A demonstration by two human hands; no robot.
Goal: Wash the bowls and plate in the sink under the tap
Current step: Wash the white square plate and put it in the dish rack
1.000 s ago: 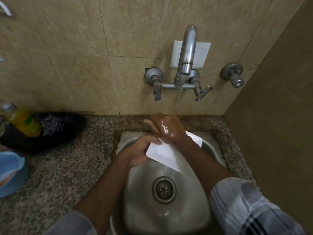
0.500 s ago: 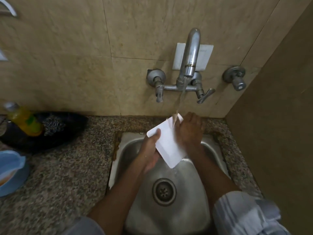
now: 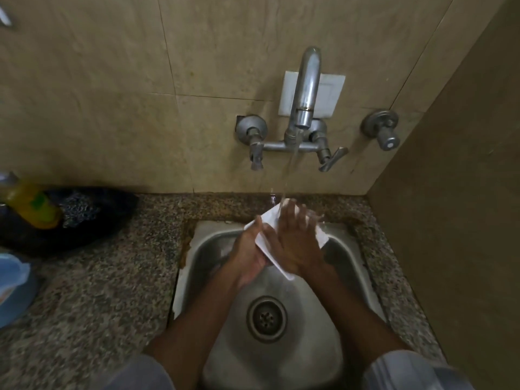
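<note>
Two hands work one white plate (image 3: 266, 243) over the steel sink (image 3: 351, 266), and no brand, label or writing can be read anywhere, not even on the blurred yellow bottle (image 3: 31, 205) lying far to the left of the sink. The plate is rectangular with rounded corners, held tilted above the back half of the sink; its long axis runs diagonally, from the corner up near the wall under the water down to the corner that points toward the drain (image 3: 266, 318). The left hand (image 3: 249, 256) grips the plate from the left edge, fingers curled under it and thumb pressed on the top face, so it is closed on the plate. The right hand (image 3: 298, 239) lies flat and spread on the top face, palm down, fingers fanned toward the wall, pressing rather than gripping. A thin stream of water falls from the tap (image 3: 305, 88) mounted on the tiled wall behind the sink and lands at the plate's upper corner beside the right fingertips. Wet drops shine on the speckled bench (image 3: 112, 291) just behind the sink. Left of the sink on the bench, a dark tray (image 3: 92, 220) holds the bottle, and a blue container (image 3: 14, 288) sits further left at the frame edge. Pale sleeves (image 3: 408, 370) show at the bottom, near of the sink.
</note>
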